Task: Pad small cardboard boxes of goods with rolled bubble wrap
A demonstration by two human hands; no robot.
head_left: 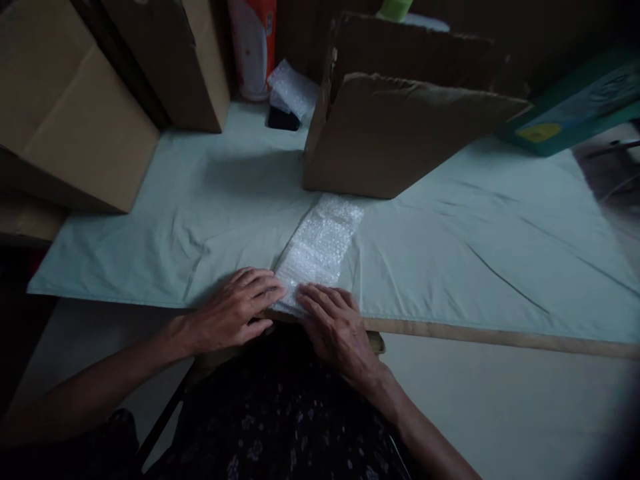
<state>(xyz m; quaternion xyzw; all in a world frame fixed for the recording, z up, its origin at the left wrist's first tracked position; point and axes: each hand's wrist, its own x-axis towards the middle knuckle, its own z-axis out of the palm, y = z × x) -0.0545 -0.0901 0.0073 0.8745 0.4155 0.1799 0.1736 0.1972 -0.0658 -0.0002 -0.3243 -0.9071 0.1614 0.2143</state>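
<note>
A flat strip of bubble wrap (323, 240) lies on the pale green cloth, slanting from the table's front edge toward a cardboard box. At the strip's near left corner is my left hand (237, 310), its fingers stretched out and the thumb apart, fingertips touching the wrap. My right hand (337, 327) rests its extended fingers on the near end from the right; its thumb is hidden. Neither hand is closed around the wrap. The wrap's near edge is partly covered by the fingers.
Beyond the wrap stands the open cardboard box (400, 140). More cardboard boxes (95, 127) are at the left. Toward the back are a red and white package (253, 50), another bubble wrap piece (295, 87) and a dark object (283, 120). A green box (575, 107) sits at the right.
</note>
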